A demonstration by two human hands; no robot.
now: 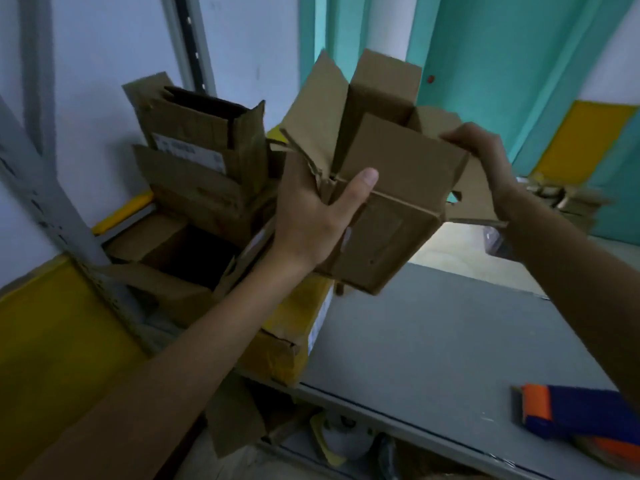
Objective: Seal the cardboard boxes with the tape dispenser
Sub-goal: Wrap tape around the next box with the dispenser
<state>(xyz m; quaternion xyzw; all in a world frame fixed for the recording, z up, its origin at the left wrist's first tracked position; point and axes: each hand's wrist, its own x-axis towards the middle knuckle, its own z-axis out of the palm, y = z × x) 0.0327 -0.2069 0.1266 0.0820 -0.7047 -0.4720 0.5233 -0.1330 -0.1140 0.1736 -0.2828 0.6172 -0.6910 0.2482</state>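
Head view, the only one:

- Step: box prep, no taping yet. An open box (pixel 391 202) is held up in the air, tilted, over the far left part of the grey counter (pixel 433 341). All top flaps stand open and the inside looks empty, as far as I can see.
- Left hand (pixel 311 216) grasps the box's near-left corner, thumb laid across the front face and palm round the side.
- Right hand (pixel 478 150) has fingers curled over the right-side flap, holding it.
- Tape dispenser (pixel 581 417), orange and blue, lies on the counter at near right, well apart from the box. Nobody is touching it.
- A pile of other boxes (pixel 207 150) sits at left, also unsealed, with a yellow carton (pixel 294 344) under them.

Next move, my read:
- Set the box flat on the counter.
- Fold the short flaps, then the long ones, so the seam meets.
- Left hand pins the flaps down and right hand goes for the dispenser.

Risk: the corner by the left thumb looks torn, so the flaps may not close square.
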